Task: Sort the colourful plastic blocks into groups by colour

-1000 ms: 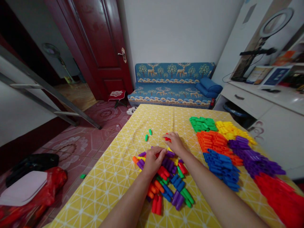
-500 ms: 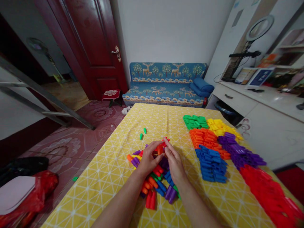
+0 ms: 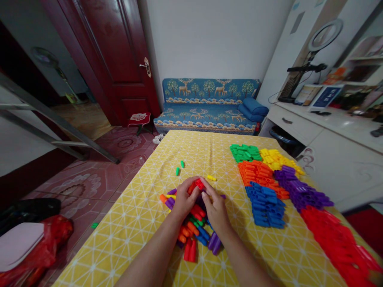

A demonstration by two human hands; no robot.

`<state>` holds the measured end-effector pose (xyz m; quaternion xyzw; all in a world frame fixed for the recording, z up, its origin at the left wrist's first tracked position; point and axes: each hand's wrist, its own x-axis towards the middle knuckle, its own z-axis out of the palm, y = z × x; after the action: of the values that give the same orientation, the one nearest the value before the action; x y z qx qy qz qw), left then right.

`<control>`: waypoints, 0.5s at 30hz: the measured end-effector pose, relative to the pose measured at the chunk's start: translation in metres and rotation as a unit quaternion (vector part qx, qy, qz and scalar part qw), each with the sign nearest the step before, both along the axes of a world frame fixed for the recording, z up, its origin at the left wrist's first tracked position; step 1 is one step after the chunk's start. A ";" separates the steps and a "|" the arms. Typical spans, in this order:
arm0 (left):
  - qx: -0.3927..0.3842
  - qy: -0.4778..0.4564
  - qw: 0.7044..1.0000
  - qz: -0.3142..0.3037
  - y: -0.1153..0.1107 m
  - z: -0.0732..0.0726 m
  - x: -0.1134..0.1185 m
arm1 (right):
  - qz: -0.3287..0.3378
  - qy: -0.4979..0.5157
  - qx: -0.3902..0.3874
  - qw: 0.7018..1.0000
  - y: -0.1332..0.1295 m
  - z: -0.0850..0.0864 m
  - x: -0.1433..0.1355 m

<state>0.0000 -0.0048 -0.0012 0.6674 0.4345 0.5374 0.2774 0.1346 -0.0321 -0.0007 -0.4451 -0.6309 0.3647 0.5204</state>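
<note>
Red plastic tubes (image 3: 200, 183) were gripped between the left hand (image 3: 184, 198) and the right hand (image 3: 216, 205), perhaps for steadiness; their number could not be told. Underneath, a mixed pile (image 3: 193, 228) was heaped nearer the left edge of the table (image 3: 140, 223); colour-sorted piles (image 3: 295, 187) were ranged toward the right edge, apparently to be kept unmixed.

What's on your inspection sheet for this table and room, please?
Surface: yellow patterned tablecloth.
Things: mixed-colour pile near the person; green pile, yellow pile, orange pile, blue pile, purple pile and red pile to its right.
Clutter: two green pieces and one yellow piece lie apart; another green piece is on the floor.
Hands: left hand holds red pieces; right hand touches them.
Cables: thin cable near the ring light.
Surroundings: blue sofa, red door, white cabinet.
</note>
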 end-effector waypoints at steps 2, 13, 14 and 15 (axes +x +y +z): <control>-0.005 0.003 1.000 -0.009 -0.001 0.000 0.001 | -0.039 -0.036 0.022 0.998 -0.001 0.001 0.002; -0.029 -0.129 0.991 0.010 -0.008 0.005 -0.002 | -0.074 -0.224 -0.003 0.972 -0.007 0.014 0.013; -0.032 -0.126 0.991 -0.014 -0.009 0.005 -0.003 | -0.074 -0.210 -0.002 0.975 -0.008 0.013 0.010; -0.033 -0.118 0.992 -0.039 -0.009 0.004 -0.003 | -0.081 -0.183 -0.002 0.980 -0.007 0.012 0.006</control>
<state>-0.0031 -0.0141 0.0030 0.6063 0.3897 0.5864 0.3696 0.1411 -0.0395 0.0113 -0.5550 -0.6766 0.2354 0.4229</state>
